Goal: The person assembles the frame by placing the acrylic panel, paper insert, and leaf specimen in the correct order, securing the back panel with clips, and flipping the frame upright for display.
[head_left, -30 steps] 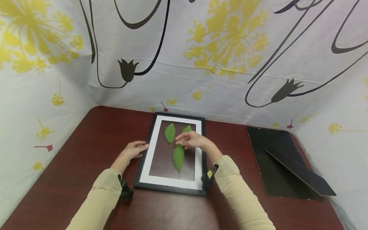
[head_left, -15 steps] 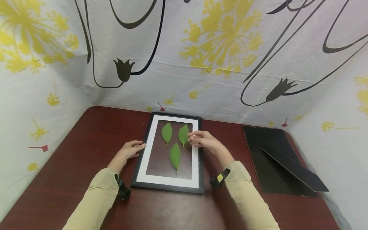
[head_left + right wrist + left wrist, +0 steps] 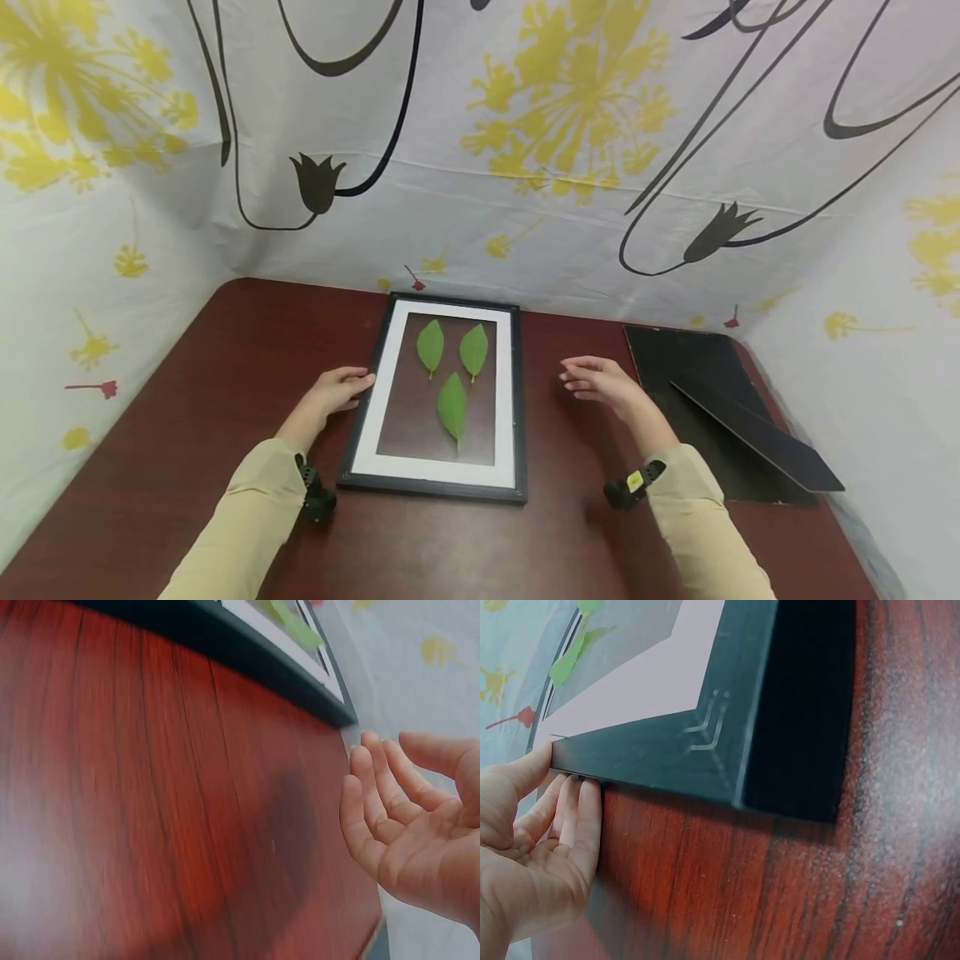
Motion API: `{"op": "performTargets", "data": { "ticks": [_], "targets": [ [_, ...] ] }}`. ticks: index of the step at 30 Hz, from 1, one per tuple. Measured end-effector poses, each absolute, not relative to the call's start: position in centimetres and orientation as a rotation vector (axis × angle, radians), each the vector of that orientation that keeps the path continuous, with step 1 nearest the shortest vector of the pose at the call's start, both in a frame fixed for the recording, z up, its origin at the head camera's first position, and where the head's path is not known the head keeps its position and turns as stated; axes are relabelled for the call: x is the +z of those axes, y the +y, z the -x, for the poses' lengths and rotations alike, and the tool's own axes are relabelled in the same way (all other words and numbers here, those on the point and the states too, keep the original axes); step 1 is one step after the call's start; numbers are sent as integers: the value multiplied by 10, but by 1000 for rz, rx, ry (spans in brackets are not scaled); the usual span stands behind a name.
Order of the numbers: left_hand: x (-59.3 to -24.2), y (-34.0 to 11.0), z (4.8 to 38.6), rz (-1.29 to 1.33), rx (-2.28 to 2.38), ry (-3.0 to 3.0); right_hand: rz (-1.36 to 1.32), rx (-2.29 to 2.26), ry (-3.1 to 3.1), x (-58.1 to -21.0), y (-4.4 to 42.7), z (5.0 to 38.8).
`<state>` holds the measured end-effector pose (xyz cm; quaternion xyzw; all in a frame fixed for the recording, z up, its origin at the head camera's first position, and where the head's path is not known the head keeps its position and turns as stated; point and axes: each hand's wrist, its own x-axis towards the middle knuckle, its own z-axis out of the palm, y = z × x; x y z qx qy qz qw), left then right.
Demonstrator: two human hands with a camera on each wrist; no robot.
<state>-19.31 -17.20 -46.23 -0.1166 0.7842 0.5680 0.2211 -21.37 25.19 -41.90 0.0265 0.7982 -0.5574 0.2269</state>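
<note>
A black picture frame (image 3: 432, 493) with a white inner border lies on the table. Inside it are three green leaves: one at the upper left (image 3: 431, 345), one at the upper right (image 3: 474, 350), one lower down (image 3: 452, 407). My left hand (image 3: 330, 398) holds the frame's left edge; in the left wrist view, that hand (image 3: 544, 840) has its thumb at the frame's upper edge and its fingertips just below. Right of the frame, my right hand (image 3: 611, 387) hovers over the table, holding nothing. In the right wrist view this hand (image 3: 420, 825) has loosely bent, spread fingers.
A black backing board (image 3: 660, 354) lies on the right of the dark red table (image 3: 187, 400), its flap (image 3: 757, 432) standing up at a slant. White cloth (image 3: 420, 108) with yellow and dark floral prints hangs behind and at both sides.
My right hand has moved from over the leaves to the right, away from the frame, uncovering the upper right leaf. My left hand has stayed at the frame's left edge.
</note>
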Motion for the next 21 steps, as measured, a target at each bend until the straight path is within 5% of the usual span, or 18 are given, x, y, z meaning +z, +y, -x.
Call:
{"op": "performTargets", "data": {
  "ticks": [21],
  "targets": [
    [-461, -174, 196, 333, 1606, 2179, -300, -1203, 2540, -408, 393, 186]
  ]
}}
